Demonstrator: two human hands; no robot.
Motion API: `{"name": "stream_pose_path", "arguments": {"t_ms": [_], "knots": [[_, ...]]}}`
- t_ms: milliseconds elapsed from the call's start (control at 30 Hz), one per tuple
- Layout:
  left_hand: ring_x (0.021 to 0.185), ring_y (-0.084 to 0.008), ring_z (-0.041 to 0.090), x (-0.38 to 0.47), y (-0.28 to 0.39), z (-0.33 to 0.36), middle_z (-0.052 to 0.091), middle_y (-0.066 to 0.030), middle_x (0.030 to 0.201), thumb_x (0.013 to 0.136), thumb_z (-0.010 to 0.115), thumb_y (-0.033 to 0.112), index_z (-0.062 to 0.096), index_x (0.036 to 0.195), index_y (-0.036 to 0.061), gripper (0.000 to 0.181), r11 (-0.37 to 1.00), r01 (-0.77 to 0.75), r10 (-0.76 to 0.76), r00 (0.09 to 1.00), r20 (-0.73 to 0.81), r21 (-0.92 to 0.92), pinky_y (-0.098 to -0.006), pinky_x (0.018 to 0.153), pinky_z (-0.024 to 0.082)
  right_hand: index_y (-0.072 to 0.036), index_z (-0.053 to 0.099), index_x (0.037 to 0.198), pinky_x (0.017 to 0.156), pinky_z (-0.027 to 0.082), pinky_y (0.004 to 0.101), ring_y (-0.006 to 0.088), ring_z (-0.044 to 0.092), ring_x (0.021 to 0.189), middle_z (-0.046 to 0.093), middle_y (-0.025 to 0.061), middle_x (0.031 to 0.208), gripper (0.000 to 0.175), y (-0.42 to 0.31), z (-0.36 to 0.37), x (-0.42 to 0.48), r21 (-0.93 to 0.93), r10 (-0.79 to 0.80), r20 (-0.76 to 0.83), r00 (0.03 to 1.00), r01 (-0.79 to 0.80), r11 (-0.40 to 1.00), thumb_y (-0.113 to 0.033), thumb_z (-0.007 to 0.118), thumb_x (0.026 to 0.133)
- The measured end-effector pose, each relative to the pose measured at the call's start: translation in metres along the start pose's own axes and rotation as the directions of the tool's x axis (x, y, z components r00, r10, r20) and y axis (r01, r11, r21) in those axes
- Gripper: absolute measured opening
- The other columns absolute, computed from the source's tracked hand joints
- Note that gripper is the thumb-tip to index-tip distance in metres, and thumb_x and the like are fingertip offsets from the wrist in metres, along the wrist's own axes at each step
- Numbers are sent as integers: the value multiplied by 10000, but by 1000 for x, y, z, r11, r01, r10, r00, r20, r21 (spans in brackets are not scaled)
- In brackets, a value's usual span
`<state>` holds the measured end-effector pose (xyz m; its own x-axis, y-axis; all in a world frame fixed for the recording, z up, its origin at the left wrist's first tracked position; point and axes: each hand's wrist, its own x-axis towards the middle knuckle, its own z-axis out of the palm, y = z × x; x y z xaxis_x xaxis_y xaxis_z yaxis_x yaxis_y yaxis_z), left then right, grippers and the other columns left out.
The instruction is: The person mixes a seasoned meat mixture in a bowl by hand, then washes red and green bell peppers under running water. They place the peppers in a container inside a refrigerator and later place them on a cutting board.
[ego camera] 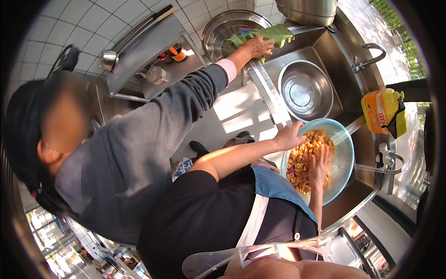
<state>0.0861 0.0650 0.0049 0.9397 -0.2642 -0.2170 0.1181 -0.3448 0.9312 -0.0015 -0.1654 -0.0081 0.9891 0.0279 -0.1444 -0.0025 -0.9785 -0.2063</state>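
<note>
A translucent teal plastic bowl (343, 167) rests over the stainless-steel sink, tilted in view. Orange-coated chunks of food (301, 157) fill much of its near-left side, with a small purple piece among them. My left hand (291, 136) grips the bowl's upper-left rim, thumb to the inside. Inside the bowl, my right hand (320, 165) lies on the chunks with its fingers extended and slightly apart. Whether any food is under that palm is hidden. Just beyond the bowl, a stainless-steel basin (306, 90) stands in the sink (339, 59).
At left, a co-worker reaches across, their hand (259, 47) on a green cloth (278, 34) near a round steel lid or tray (216, 38). A yellow jug (383, 111) and two taps (369, 57) line the right edge. A steel pot (306, 12) stands at the top; a metal shelf (146, 55) is left.
</note>
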Motion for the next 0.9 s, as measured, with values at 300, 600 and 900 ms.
{"name": "stream_pose_path", "arguments": {"t_ms": [300,600,900], "knots": [[1083,-250,641,-74,-33,-5,662,-157,1209,935,651,287,539,1293,3,470,989,-10,-19,981,-193,-147,-376,927,517,-104,424,1473,1201,173,526,378,257,1469,347,167,1561,569,2,5,22,30,-152,-14,988,152,988,-323,566,967],[1097,-344,654,-176,-125,-15,680,-203,1175,906,632,408,637,1231,29,499,857,441,-430,897,-103,264,-411,930,506,-70,452,1450,1174,252,517,408,320,1429,397,222,1512,610,2,10,31,112,-169,2,986,168,979,-314,618,917],[968,-294,678,-241,-258,-36,729,-165,994,835,706,503,746,1011,43,494,735,648,-671,737,80,199,-413,848,510,-46,499,1402,1142,332,476,407,365,1397,395,242,1502,574,-3,-4,30,170,-201,59,978,189,967,-291,648,904]]}}
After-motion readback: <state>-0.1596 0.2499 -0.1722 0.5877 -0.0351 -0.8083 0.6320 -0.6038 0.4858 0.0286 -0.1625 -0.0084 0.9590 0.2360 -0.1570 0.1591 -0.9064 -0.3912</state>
